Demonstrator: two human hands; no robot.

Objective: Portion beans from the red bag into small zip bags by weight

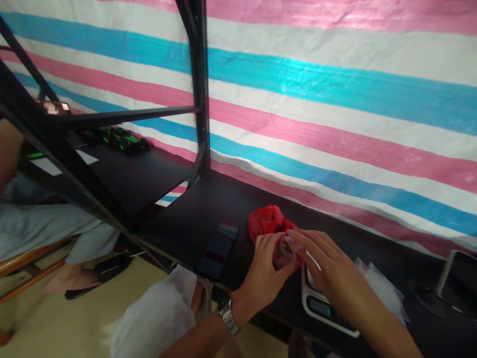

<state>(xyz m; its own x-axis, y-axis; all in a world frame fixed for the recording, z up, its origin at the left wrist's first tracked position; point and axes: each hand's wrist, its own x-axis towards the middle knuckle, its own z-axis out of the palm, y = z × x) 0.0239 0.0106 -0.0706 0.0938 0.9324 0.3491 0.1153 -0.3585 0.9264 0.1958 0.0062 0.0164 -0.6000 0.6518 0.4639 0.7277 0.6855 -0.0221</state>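
Note:
My left hand (265,271), with a metal watch on its wrist, is closed around a small object wrapped in clear plastic (286,250), right next to a crumpled red plastic bag (266,222) on the black table (208,209). My right hand (328,266) lies over the same wrapped object with its fingers stretched out and touching it. What the wrapped object is cannot be made out. Both hands sit just left of a white digital scale (320,303).
A dark phone (218,250) lies flat left of the hands. A black metal rack (199,89) stands at the left, holding a black and green toy car (119,138). A striped tarp (335,99) hangs behind. Another person's legs (55,233) show at far left.

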